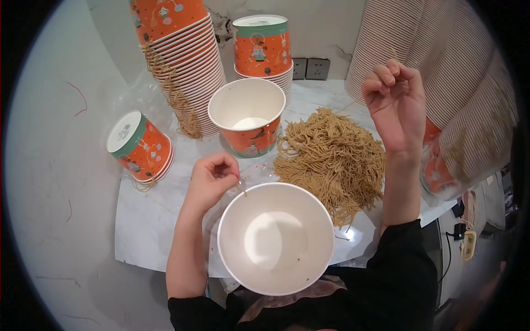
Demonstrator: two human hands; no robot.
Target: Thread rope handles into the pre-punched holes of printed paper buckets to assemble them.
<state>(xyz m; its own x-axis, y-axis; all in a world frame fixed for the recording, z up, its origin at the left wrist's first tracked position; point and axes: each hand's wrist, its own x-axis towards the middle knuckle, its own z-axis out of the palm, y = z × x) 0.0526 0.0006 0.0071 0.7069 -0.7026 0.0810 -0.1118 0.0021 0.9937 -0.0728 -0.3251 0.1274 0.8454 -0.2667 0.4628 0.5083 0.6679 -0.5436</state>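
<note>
We saw a white marble-look table (149, 231) carrying everything. At its far right leaned tall stacks of white ribbed cups (419, 60), and at the far left a slanting stack of orange printed cups (185, 66) with cords trailing down its side. A loose heap of tan cords (331, 160) lay right of centre, just beside an upright orange cup (247, 117) that stood open and empty. Behind that one stood a short lidded stack (262, 47), and another lidded orange cup (138, 146) lay tipped on its side at the left.

Nearest us, a large white paper bowl (275, 238) faced up at the table's near edge. Our left hand (211, 182) was closed in a pinch at the bowl's upper left rim, its fingertips (236, 177) gripping a short cord end (242, 189) that touched the rim. Our right hand (393, 102) was raised above the heap, fingers curled nearly closed; it seemed to hold a thin strand, though we could not tell for sure.
</note>
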